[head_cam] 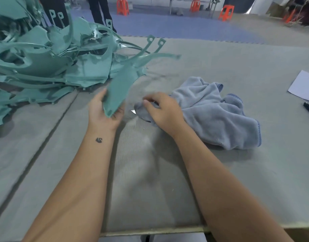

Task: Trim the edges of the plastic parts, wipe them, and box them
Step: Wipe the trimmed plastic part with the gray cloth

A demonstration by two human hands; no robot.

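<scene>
Pinched at its near end by the left hand point(104, 110), the teal plastic part point(119, 89) looks light and flexible; right hand point(163, 110) clutches the grey-blue towel point(216, 116) beside it.

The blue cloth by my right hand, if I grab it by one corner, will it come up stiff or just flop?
Probably floppy: the blue cloth lies crumpled in soft folds on the table. It looks like plush towelling, so likely light and easy to grip. The right hand already bunches one edge, suggesting it gathers readily.
</scene>
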